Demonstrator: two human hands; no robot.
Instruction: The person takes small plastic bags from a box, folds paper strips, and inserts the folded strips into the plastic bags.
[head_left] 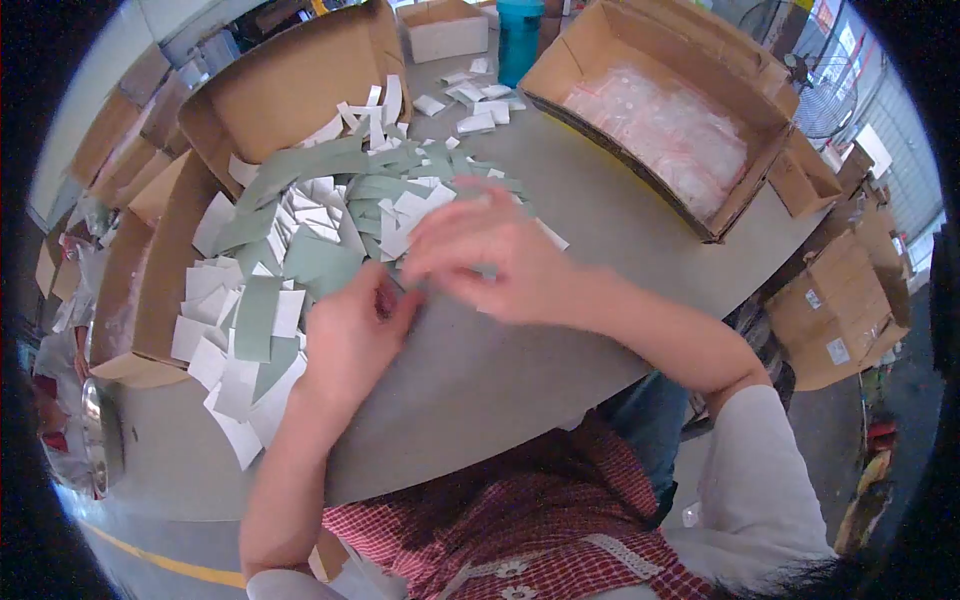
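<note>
Near the front of the pile, my left hand (355, 325) is closed, with its thumb and fingers bent together; what they hold, if anything, is hidden. My right hand (495, 255) is just right of it, blurred by motion, its fingertips close to the left fingertips. Whether it holds something cannot be made out. Beyond and left of both hands spreads a heap of green strips (322, 262) and white pieces (237, 385) on the grey table (480, 385).
An open carton (640, 160) of clear plastic bags with red edges is at the back right. Brown cartons (290, 85) stand at the left and back left. Small white packets (476, 122) lie near a teal cup (518, 45). More cardboard boxes (835, 310) are beyond the table's right edge.
</note>
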